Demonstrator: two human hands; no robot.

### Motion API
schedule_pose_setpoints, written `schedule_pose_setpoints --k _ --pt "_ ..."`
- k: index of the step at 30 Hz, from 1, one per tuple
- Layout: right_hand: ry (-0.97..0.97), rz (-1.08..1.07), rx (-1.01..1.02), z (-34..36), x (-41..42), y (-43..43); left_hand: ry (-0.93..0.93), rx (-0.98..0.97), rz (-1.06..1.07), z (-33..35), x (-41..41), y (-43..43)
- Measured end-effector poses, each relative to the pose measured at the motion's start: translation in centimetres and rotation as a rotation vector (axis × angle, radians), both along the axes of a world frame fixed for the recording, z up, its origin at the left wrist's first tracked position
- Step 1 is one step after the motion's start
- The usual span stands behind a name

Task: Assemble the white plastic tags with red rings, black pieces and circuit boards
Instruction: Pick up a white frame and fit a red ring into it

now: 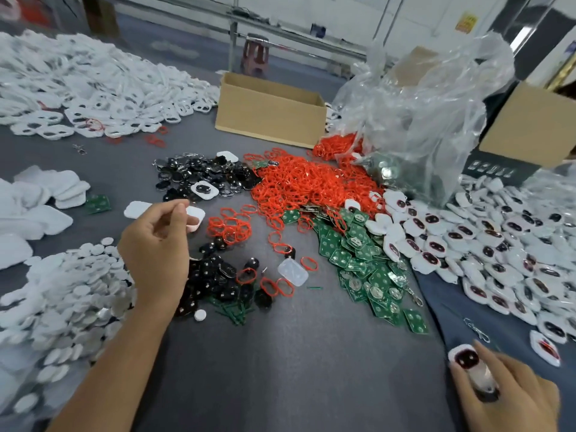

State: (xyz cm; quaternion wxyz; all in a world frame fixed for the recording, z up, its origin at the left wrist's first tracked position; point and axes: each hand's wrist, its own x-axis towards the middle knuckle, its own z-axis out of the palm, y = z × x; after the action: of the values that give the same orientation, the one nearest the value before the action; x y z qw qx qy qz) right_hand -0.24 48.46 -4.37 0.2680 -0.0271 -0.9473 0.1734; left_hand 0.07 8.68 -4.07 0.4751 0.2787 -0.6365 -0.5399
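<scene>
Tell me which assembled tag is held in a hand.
The assembled tag at bottom right, gripped by the right hand; the rest lie heaped or loose on the table.

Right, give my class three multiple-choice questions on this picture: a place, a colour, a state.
1. Where do the green circuit boards lie? A in the cardboard box; B between the black pieces and the finished tags; C on the stool.
2. What colour are the loose rings? A blue; B red; C yellow.
3. What is the right hand doing? A lying flat, empty; B holding a white tag; C reaching into the plastic bag.
Answers: B, the boards lie between those two piles; B, the heap is plainly red; B, it grips the tag.
</scene>
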Motion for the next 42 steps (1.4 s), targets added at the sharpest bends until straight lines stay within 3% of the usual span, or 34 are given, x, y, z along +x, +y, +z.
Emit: schedule_pose_setpoints --k 3,7,10,12,15,25,32,36,42 --pt "0.1 0.007 -0.008 0.9 -0.5 -2.1 -0.008 -0.004 0.08 -0.1 0.1 -0.4" --pt "0.259 0.292 -0.185 2.9 -1.1 -7.7 0.006 0.095 0.149 0.2 0.1 -1.0" --pt "0.146 0.656 -0.285 3.8 -1.5 -14.2 0.013 0.151 0.176 0.2 0.1 -1.3" --pt "-0.02 0.872 -0.243 3.9 -2.0 -18.7 0.01 0.182 0.179 0.2 0.1 -1.5" --pt "-0.157 1.028 -0.126 3.0 -3.1 -25.1 0.01 0.218 0.187 0.4 0.2 -1.9" --pt "-0.315 1.104 0.091 1.6 -7.6 -35.6 0.056 0.223 0.187 3.1 2.7 -3.6" --pt "-0.254 1.05 0.0 0.3 -7.6 -36.2 0.07 0.221 0.33 3.4 7.3 -5.9" --pt "-0.292 1.117 -0.076 0.6 -7.5 -36.4 -0.03 0.183 0.339 3.1 8.0 -6.4" --pt "-0.244 1.177 -0.449 2.8 -6.6 -36.7 -0.371 0.044 -0.115 3.7 4.3 -4.9"
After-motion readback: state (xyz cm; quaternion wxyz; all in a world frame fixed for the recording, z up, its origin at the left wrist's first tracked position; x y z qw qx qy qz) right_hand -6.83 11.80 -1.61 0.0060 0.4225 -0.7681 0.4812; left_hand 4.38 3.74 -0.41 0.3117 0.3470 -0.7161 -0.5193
